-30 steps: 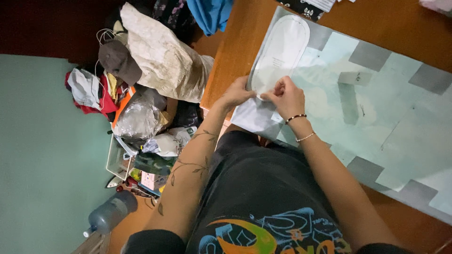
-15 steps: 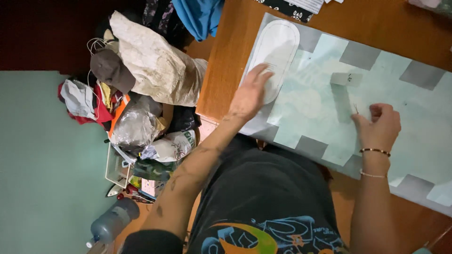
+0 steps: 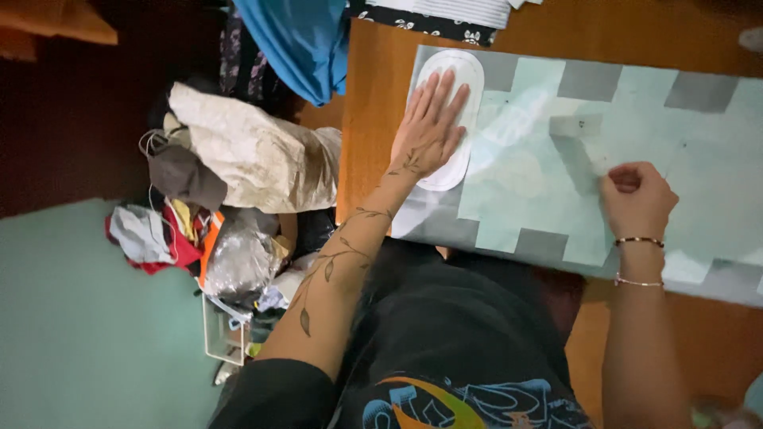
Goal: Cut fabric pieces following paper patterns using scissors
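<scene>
My left hand [image 3: 429,127] lies flat, fingers spread, on a white oval piece [image 3: 470,79] at the left end of a pale green sheet [image 3: 540,159] with grey squares along its edges. The sheet covers a brown wooden table [image 3: 373,103]. My right hand [image 3: 636,199], with bracelets at the wrist, rests on the sheet further right, its fingers curled in a loose fist; nothing shows inside it. A small folded grey flap [image 3: 576,125] sits on the sheet between the two hands.
Left of the table lies a heap of bags and clothes: a beige sack [image 3: 254,159], a clear plastic bag [image 3: 238,262], a blue cloth [image 3: 302,40] hanging above. A green floor [image 3: 79,334] spreads at lower left. Patterned fabric [image 3: 429,20] lies at the table's far edge.
The hands started together at the oval piece's near end. The right hand moved right across the sheet; the left slid up and flattened on the oval piece.
</scene>
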